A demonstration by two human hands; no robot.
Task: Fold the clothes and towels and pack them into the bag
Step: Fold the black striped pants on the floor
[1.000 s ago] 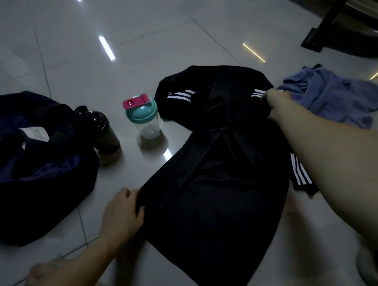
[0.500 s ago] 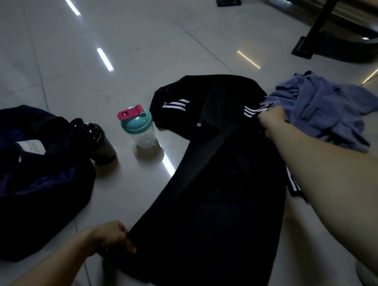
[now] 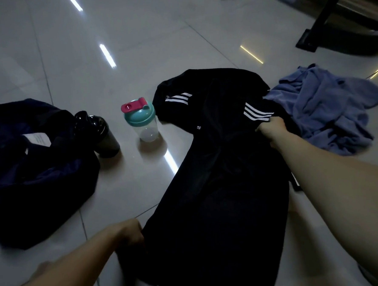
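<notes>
A black shirt with white stripes (image 3: 218, 174) lies spread lengthwise on the tiled floor in front of me. My left hand (image 3: 130, 233) grips its near left hem. My right hand (image 3: 271, 128) pinches the far right edge beside the striped sleeve. A crumpled blue towel (image 3: 327, 110) lies just right of the shirt, partly under its edge. The dark navy bag (image 3: 30, 170) sits open on the left with a white label showing inside.
A black bottle (image 3: 101, 135) stands against the bag. A clear shaker with a teal lid and pink cap (image 3: 142, 121) stands between bag and shirt. Black metal equipment legs (image 3: 322, 24) rise at the back right on the glossy floor.
My left hand has pulled the hem toward me and closed its grip on it. My right hand has drawn the striped sleeve edge back toward me. The shirt lies straighter now.
</notes>
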